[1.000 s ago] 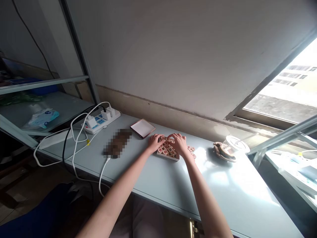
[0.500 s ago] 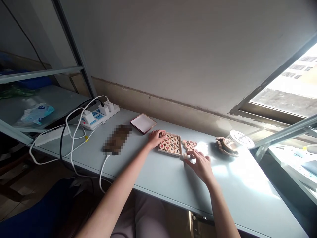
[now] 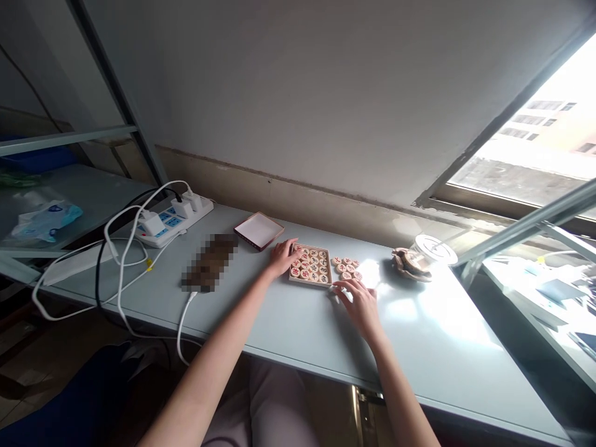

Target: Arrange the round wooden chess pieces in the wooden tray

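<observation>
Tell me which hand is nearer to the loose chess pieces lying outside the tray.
Right. The right hand lies just in front of the loose chess pieces, fingertips close by. The left hand rests at the tray's far side, away from them.

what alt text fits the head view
A person's left hand rests on the edge of a wooden tray of Chinese chess pieces, while the right hand touches the grey table near loose pieces.
</observation>
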A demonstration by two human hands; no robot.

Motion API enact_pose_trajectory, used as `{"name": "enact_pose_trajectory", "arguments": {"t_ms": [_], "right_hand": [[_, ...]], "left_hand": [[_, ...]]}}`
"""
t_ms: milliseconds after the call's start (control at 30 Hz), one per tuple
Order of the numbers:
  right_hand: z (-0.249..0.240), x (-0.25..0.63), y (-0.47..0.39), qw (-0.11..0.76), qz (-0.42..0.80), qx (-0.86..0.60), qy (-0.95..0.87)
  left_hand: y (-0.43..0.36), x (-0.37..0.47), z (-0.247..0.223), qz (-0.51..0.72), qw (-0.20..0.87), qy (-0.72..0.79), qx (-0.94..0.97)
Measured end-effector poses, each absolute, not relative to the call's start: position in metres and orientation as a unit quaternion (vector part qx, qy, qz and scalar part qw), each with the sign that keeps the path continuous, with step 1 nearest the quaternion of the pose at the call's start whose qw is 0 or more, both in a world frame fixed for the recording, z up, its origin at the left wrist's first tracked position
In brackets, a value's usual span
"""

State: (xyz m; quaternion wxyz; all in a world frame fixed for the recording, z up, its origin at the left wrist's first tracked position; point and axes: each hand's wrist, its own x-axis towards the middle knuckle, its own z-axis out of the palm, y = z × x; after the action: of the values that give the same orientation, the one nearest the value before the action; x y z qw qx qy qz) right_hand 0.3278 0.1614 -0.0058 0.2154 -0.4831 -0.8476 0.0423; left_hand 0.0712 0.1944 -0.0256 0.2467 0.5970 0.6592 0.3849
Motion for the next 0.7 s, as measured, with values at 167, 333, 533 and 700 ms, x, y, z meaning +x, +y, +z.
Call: {"name": "enact_pose_trajectory", "arguments": {"t_ms": [167, 333, 533, 700], "right_hand": [[-0.014, 0.335, 0.163, 0.306, 0.103, -0.450, -0.833], [-0.017, 0.340, 0.155, 0.292, 0.045, -0.488, -0.821], [0.007, 0.330, 0.151, 0.177, -0.079, -0.565, -0.802], [0.034, 0.297, 0.182, 0.179, 0.008, -0.509, -0.842]], "left_hand": [[0.204, 0.068, -0.037, 0.443, 0.196, 0.660, 0.574], [0.209, 0.065, -0.042, 0.431, 0.148, 0.685, 0.568], [0.210, 0.065, -0.042, 0.420, 0.158, 0.684, 0.575], [0.209, 0.065, -0.042, 0.418, 0.165, 0.679, 0.580]]}}
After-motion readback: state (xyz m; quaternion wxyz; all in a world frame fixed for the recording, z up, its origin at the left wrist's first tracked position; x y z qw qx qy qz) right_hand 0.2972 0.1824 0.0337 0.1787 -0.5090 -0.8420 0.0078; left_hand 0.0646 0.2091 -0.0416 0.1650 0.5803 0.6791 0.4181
